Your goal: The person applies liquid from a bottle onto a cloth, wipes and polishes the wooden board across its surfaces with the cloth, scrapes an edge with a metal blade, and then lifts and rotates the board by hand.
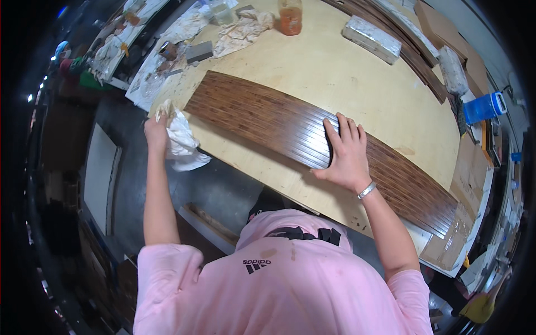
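Note:
A long brown wooden board with fine lengthwise grooves lies across the pale tabletop, its surface glossy near the middle. My right hand rests on the board right of its centre, fingers stretched out and thumb over the near edge. A metal band circles that wrist. Off the table's left corner, my left hand is closed around a white cloth, which hangs down beside the board's left end. The left fingertips are partly hidden by the cloth.
A jar of orange liquid, a crumpled stained cloth and a grey block stand toward the back. A wrapped block lies far right, near stacked brown strips. A blue container and cardboard line the right edge.

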Motion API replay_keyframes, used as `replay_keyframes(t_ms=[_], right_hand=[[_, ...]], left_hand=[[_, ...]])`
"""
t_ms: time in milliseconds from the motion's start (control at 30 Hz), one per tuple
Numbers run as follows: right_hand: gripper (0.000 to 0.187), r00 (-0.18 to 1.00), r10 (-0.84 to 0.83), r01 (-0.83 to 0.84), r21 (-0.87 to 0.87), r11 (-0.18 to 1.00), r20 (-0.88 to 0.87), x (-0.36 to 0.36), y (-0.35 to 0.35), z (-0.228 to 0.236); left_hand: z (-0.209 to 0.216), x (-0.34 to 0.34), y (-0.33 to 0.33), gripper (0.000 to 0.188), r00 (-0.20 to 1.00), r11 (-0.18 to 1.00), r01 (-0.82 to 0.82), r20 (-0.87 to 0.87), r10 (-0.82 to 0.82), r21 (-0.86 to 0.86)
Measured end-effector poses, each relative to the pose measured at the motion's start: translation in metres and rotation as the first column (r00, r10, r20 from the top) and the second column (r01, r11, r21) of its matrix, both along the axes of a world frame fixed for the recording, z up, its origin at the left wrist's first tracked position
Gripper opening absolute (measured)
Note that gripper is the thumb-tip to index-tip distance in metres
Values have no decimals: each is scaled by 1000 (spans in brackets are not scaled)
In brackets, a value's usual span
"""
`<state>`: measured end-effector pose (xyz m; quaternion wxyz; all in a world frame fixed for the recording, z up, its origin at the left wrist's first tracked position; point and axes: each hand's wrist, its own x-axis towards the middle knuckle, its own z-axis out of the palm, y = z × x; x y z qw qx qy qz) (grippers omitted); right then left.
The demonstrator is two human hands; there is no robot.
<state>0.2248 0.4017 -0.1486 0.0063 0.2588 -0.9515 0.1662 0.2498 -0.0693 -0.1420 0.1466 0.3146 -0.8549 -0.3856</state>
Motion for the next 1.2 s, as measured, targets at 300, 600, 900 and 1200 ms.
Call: replay_keyframes(t_ms=[300, 600, 900, 1200], right_hand=[[114, 999, 25, -26, 57, 998, 20, -1, -5, 4], [138, 996, 0, -12, 125, 992, 94, -38, -170, 27], [127, 995, -39, 12, 281, 960, 93, -55, -239, 16], [126, 999, 36, -36, 258, 965, 7, -55, -231, 0]], left_hand=[[-41, 53, -7, 30, 949, 699, 56, -256, 186, 713], [-50, 8, -72, 30, 967, 541, 145, -233, 99, 829], [-37, -108, -75, 24, 928, 216, 350, -306, -213, 911], [-104, -26, -104, 23, 627, 422, 718, -252, -738, 553]])
